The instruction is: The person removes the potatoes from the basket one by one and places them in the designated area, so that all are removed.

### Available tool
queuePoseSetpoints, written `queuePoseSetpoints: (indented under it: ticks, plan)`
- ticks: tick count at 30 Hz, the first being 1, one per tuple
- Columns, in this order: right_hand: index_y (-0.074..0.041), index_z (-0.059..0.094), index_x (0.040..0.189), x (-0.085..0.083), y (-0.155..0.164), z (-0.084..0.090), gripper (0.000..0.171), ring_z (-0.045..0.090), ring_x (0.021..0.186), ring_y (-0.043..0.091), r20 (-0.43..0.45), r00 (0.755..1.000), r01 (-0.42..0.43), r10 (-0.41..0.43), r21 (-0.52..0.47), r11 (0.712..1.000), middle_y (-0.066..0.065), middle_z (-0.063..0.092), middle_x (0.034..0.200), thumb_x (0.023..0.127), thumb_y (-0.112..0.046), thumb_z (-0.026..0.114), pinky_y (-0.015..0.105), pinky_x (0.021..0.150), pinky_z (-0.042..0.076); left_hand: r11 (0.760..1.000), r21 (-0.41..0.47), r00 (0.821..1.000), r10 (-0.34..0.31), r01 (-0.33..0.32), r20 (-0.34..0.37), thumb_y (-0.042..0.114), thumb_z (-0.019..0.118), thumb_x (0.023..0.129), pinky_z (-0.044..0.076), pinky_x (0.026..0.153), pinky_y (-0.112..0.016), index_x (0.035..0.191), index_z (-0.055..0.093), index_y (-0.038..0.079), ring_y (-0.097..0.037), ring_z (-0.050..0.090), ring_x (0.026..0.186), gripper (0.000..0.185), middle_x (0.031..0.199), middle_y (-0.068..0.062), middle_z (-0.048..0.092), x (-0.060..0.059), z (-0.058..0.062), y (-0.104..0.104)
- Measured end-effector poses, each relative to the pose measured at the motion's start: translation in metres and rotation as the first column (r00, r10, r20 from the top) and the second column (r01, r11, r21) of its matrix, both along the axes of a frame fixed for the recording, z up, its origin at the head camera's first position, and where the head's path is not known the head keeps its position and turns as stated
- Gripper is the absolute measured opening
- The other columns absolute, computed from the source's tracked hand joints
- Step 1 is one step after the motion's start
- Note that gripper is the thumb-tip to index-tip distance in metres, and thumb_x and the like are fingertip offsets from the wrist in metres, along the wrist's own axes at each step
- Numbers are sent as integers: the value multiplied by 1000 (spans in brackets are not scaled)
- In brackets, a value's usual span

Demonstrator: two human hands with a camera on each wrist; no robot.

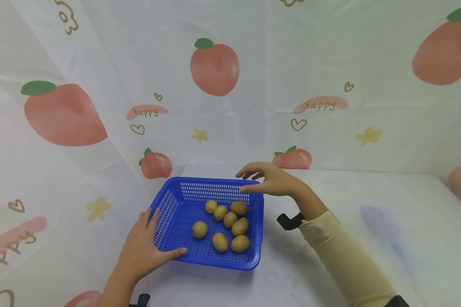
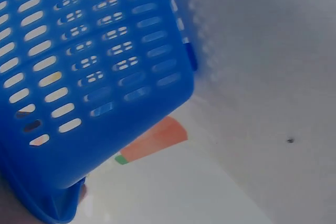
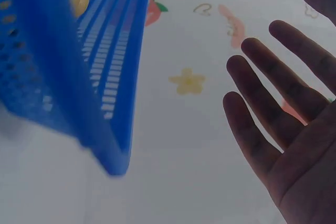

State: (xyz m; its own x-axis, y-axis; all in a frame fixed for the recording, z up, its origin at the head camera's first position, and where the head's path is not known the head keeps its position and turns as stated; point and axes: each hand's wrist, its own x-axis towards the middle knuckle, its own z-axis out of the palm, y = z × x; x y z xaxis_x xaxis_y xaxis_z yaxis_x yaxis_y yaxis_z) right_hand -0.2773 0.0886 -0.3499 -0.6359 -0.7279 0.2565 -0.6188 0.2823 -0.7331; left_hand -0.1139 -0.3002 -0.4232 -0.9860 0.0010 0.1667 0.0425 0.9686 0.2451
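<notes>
A blue plastic basket [image 1: 211,181] with slotted walls stands on the white table, and several small yellow-brown potatoes [image 1: 220,242] lie in it, mostly toward its right side. My left hand [image 1: 142,251] is spread at the basket's front left corner, its thumb along the front rim and its fingers at the left rim. In the left wrist view the slotted wall [image 2: 105,40] of the basket hides most of that hand. Over the back right corner hovers my right hand [image 1: 274,181], holding nothing. Its fingers [image 3: 254,82] are spread beside the basket in the right wrist view.
The white table [image 1: 369,187] stretches off to the right and bears a faint bluish stain [image 1: 386,232]. Behind it and along the left hangs a pale sheet [image 1: 249,128] printed with red fruit, hearts and yellow flowers. Each wrist wears a black mount [image 1: 290,221].
</notes>
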Motion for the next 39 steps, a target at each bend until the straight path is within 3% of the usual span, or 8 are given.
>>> queuePoseSetpoints:
  ticks: [10, 21, 29, 35, 39]
  plan:
    - [-13, 70, 137, -24, -69, -1, 42, 66, 132, 34, 116, 974, -192, 196, -39, 981, 13, 69, 142, 98, -25, 78, 43, 112, 56, 999, -36, 999, 9, -10, -45, 91, 73, 68, 32, 120, -76, 169, 15, 0, -61, 29, 153, 148, 170, -36, 23, -1, -10, 0]
    - [-11, 68, 139, -20, -148, -27, 45, 68, 129, 24, 224, 924, -319, 310, 3, 948, 5, 70, 141, 97, -23, 80, 24, 104, 57, 998, -70, 996, -2, -4, -94, 90, 73, 69, 33, 119, -76, 170, 13, 2, -59, 31, 153, 147, 169, -35, 27, 2, -13, -5]
    - [-8, 71, 134, -17, -163, -46, 44, 65, 133, 39, 301, 900, -358, 315, 99, 928, 9, 71, 137, 94, -22, 83, 21, 100, 57, 998, -59, 996, 0, -6, -92, 90, 74, 69, 31, 121, -75, 170, 15, 5, -57, 28, 155, 145, 172, -33, 24, -1, -18, 0]
    - [-1, 69, 135, -16, -168, -59, 48, 65, 132, 40, 372, 871, -392, 320, 136, 910, 19, 69, 141, 92, -18, 84, 19, 98, 55, 998, -57, 996, 7, -12, -85, 91, 74, 68, 31, 121, -75, 170, 15, 5, -57, 28, 156, 146, 171, -33, 24, 0, -15, 0]
    - [2, 68, 136, -17, -170, -66, 50, 65, 132, 39, 378, 867, -409, 325, 164, 898, 20, 69, 140, 91, -13, 85, 18, 96, 55, 998, -60, 997, 11, -15, -75, 91, 73, 68, 31, 122, -74, 171, 14, 6, -56, 27, 157, 146, 172, -33, 23, 0, -13, 0]
